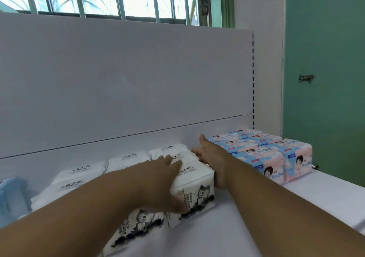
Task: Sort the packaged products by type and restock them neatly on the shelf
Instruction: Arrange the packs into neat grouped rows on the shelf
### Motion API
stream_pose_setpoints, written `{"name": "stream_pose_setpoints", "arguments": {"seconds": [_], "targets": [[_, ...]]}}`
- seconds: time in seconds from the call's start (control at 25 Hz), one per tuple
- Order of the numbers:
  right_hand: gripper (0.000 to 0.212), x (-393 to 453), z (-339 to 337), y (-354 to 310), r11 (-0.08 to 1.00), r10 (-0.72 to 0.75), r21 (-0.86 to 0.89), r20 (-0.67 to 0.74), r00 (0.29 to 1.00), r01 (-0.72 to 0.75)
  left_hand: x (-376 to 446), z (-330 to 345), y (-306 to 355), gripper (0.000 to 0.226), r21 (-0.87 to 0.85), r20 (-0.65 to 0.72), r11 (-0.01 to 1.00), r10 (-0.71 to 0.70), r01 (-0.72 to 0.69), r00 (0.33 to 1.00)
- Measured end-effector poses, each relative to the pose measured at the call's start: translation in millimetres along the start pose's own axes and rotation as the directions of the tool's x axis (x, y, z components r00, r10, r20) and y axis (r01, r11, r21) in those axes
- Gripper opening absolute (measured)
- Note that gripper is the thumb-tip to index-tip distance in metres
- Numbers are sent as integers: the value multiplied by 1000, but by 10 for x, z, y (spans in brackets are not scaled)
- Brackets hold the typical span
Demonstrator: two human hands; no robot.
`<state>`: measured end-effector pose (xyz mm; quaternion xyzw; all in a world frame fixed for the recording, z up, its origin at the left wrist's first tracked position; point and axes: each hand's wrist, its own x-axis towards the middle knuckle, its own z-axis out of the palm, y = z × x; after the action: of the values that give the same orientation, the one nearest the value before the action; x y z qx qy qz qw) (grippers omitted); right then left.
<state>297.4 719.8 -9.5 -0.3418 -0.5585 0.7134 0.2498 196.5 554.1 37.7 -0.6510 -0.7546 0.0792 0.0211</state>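
1. Head view: we see the white tissue packs [189,183] in rows on the white shelf [237,227], pink-blue packs [276,160] grouped to their right.
2. Our left hand [162,179] lies on the front-right white pack, fingers extended, thumb down its front.
3. Our right hand [211,154] presses that pack's right side, fingers straight, thumb up.

White tissue packs [126,161] lie under the left fingers [167,161]; pink packs [276,156] sit right of the right fingers [197,152], on the shelf [246,227].
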Motion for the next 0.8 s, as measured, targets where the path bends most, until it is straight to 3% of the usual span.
{"name": "stream_pose_setpoints", "arguments": {"seconds": [0.24, 0.36, 0.48, 0.52, 0.6, 0.68, 0.8], "targets": [[66, -4, 28, 59, 998, 0, 61, 87, 996, -5, 143, 165, 30, 102, 64, -113, 998, 15, -8, 993], [69, -27, 14, 10, 995, -52, -85, -18, 998, 51, 144, 182, 13, 103, 55, -131, 998, 15, -7, 991], [55, -241, 20, -97, 905, -227, -388, -91, 970, 176, 70, 132, -7, 113, 16, -150, 1000, 20, -18, 988], [49, -358, 39, -140, 841, -283, -495, -61, 957, 218, 8, 96, -29, 118, 15, -165, 1000, 13, -11, 986], [58, -549, 82, -203, 685, -380, -657, 46, 924, 315, -195, 34, -141, 127, 47, -178, 999, -17, 26, 984], [83, -680, 183, -208, 380, -368, -848, 226, 902, 368, -434, 55, -347, 130, 95, -142, 991, -81, 95, 987], [115, -724, 345, -101, -23, -223, -917, 392, 892, 397, -649, 201, -504, 121, 85, -90, 985, -142, 149, 986]]}}
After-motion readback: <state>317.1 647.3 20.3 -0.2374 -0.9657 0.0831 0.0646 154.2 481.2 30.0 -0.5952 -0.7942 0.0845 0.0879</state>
